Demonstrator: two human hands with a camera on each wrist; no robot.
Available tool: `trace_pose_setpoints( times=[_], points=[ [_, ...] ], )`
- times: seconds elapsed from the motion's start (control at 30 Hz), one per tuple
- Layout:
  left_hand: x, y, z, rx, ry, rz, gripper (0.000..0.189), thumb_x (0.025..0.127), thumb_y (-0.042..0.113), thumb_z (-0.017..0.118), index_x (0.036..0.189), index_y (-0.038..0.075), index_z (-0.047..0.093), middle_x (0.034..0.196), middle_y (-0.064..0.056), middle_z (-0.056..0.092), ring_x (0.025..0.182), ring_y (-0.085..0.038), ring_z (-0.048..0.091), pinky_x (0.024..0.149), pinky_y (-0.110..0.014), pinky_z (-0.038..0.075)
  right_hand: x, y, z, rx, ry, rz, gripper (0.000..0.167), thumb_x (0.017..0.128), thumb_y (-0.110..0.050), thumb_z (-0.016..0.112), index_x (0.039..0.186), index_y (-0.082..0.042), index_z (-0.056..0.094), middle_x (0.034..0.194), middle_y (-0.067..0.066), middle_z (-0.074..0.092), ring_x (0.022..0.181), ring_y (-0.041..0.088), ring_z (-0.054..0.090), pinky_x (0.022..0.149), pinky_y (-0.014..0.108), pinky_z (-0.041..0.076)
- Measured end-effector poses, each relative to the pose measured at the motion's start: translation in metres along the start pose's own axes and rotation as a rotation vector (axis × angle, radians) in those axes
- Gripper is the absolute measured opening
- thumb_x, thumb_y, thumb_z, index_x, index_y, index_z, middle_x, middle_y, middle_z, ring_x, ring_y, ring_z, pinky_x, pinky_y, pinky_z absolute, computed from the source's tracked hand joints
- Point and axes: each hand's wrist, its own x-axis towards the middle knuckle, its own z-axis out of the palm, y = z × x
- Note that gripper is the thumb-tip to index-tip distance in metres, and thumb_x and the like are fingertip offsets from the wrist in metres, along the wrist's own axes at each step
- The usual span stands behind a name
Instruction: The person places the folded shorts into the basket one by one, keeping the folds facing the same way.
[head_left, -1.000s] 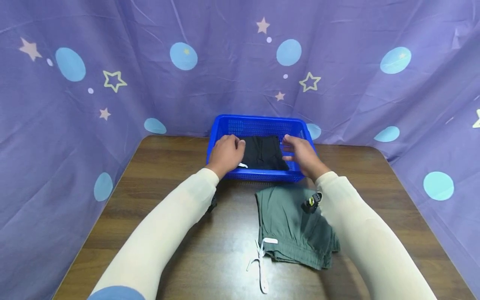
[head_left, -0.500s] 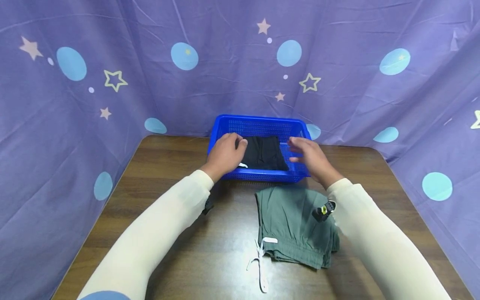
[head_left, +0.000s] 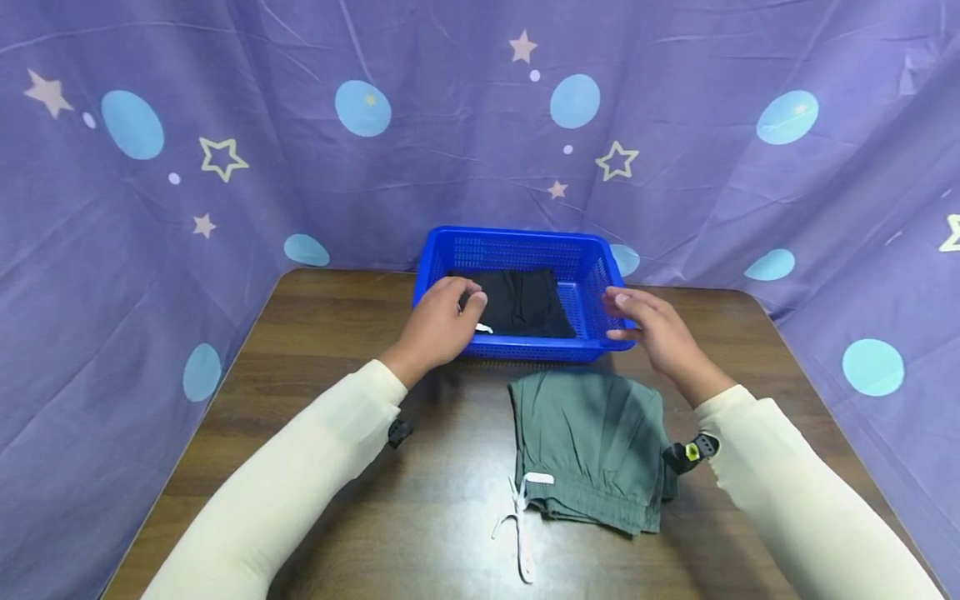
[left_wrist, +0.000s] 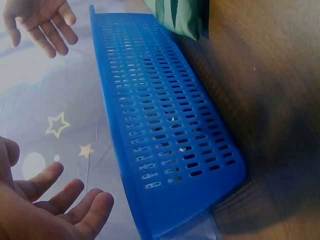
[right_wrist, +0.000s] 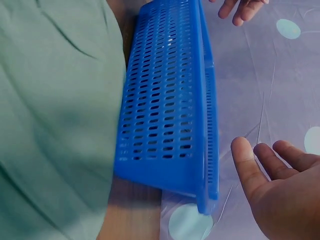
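A blue plastic basket with slotted walls stands at the back of the table, a folded black garment lying inside it. Over the basket's front left corner is my left hand, fingers loosely bent and holding nothing. My right hand hovers at the basket's right end, its fingers spread and relaxed. In the right wrist view that hand is apart from the basket rim. Folded green elastic-waist pants lie in front of the basket, a white drawstring trailing from the waistband.
The brown wooden table carries all of this. A purple curtain with stars and dots hangs right behind the basket and along both sides. Each wrist wears a small black camera, such as the right wrist camera.
Both hands have drawn back toward me and spread apart. The right hand moved from inside the basket out to its right end. The black garment and green pants stay put.
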Motion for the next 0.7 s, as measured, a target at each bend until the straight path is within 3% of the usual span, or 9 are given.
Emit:
trace_pose_setpoints(
  times=[0.1, 0.3, 0.43, 0.53, 0.7],
  points=[
    [-0.004, 0.000, 0.000, -0.010, -0.003, 0.007, 0.037, 0.108, 0.034, 0.047, 0.126, 0.006, 0.066, 0.130, -0.009, 0.063, 0.122, -0.027, 0.056, 0.102, -0.046, 0.044, -0.007, 0.004, -0.005, 0.007, 0.008, -0.012, 0.055, 0.110, -0.026, 0.043, 0.146, 0.015, 0.041, 0.141, 0.024, 0.052, 0.119, 0.018, 0.055, 0.092, 0.035, 0.055],
    [-0.015, 0.000, 0.000, -0.028, 0.031, 0.056, 0.032, 0.107, 0.029, 0.051, 0.118, 0.006, 0.070, 0.124, -0.008, 0.065, 0.122, -0.028, 0.055, 0.106, -0.046, 0.040, -0.019, 0.010, -0.014, 0.013, 0.010, -0.048, 0.052, 0.110, -0.024, 0.046, 0.142, 0.017, 0.044, 0.124, -0.002, 0.064, 0.115, 0.014, 0.060, 0.089, 0.033, 0.056],
    [-0.023, 0.001, 0.003, -0.020, 0.070, 0.098, 0.025, 0.104, 0.024, 0.054, 0.104, 0.008, 0.073, 0.106, -0.004, 0.067, 0.099, -0.023, 0.060, 0.091, -0.043, 0.047, -0.026, 0.012, -0.019, 0.000, 0.023, -0.060, 0.047, 0.110, -0.024, 0.047, 0.137, 0.015, 0.050, 0.117, -0.007, 0.067, 0.110, 0.013, 0.063, 0.084, 0.032, 0.057],
    [-0.029, 0.003, 0.006, -0.001, 0.030, 0.105, 0.024, 0.104, 0.024, 0.055, 0.090, 0.013, 0.071, 0.088, 0.000, 0.063, 0.081, -0.018, 0.057, 0.074, -0.039, 0.048, -0.030, 0.013, -0.023, -0.032, 0.033, -0.046, 0.043, 0.109, -0.023, 0.047, 0.133, 0.013, 0.054, 0.115, -0.007, 0.068, 0.106, 0.016, 0.065, 0.080, 0.031, 0.057],
    [-0.038, 0.008, 0.016, 0.008, -0.091, 0.097, 0.033, 0.104, 0.025, 0.055, 0.071, 0.017, 0.055, 0.064, 0.004, 0.047, 0.060, -0.016, 0.046, 0.057, -0.035, 0.039, -0.035, 0.018, -0.029, -0.093, 0.029, -0.007, 0.041, 0.109, -0.018, 0.045, 0.126, 0.018, 0.055, 0.106, -0.004, 0.071, 0.096, 0.016, 0.068, 0.073, 0.031, 0.058]
  ],
)
